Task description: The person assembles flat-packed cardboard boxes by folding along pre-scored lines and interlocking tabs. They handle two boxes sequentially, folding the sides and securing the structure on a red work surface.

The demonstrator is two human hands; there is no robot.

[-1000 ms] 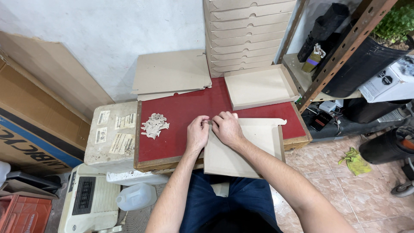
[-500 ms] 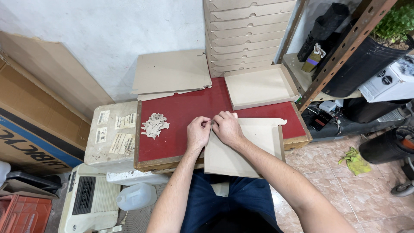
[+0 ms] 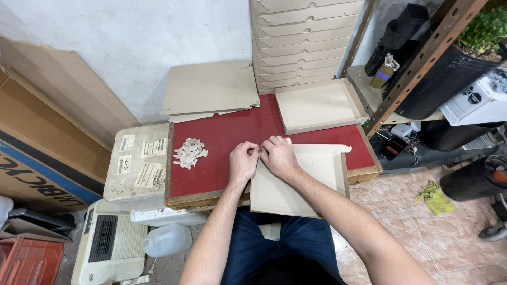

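Observation:
My left hand [image 3: 243, 161] and my right hand [image 3: 278, 155] meet at the near-left corner of a flat tan cardboard box blank [image 3: 301, 179]. Both pinch its upper left edge, fingertips touching. The blank lies half on the red table top [image 3: 227, 142] and half over my lap. A small heap of pale cardboard scraps [image 3: 189, 152] sits on the red surface left of my left hand. A folded open cardboard tray [image 3: 317, 107] rests at the table's far right.
Flat cardboard sheets [image 3: 211, 87] lean at the back of the table. A tall stack of folded boxes [image 3: 303, 39] stands against the wall. A metal shelf post [image 3: 422, 58] rises at right. A white block with labels [image 3: 137, 163] and a plastic jug [image 3: 166, 240] sit at left.

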